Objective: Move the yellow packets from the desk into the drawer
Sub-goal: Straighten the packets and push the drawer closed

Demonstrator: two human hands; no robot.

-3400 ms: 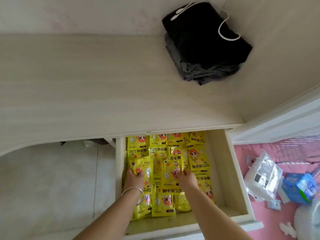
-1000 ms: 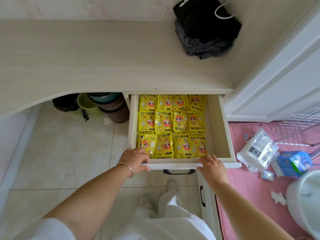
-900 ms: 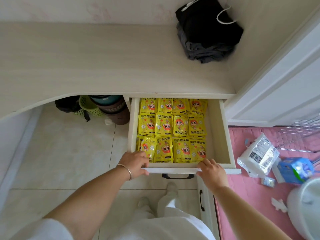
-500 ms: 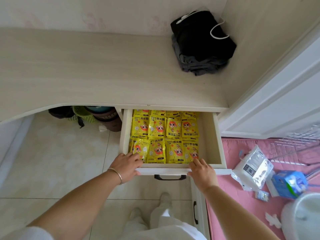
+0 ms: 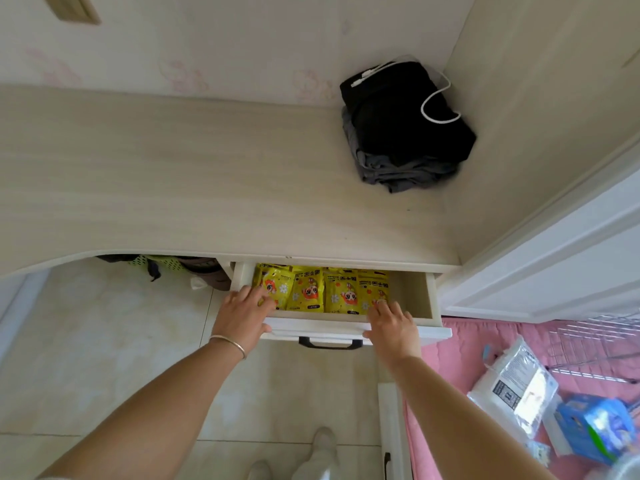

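desk (image 5: 173, 188): dark clothes (image 5: 405, 133) | drawer (image 5: 349, 329): both hands flat, unclenched | tile floor (image 5: 104, 341)

Yellow packets (image 5: 322, 289) with cartoon print — flat, side by side in the nearly shut drawer (image 5: 346, 330).

My left hand (image 5: 242, 315) and right hand (image 5: 393, 323) rest on the front edge of the partly open drawer (image 5: 431, 299), yellow packets (image 5: 322, 289) inside.
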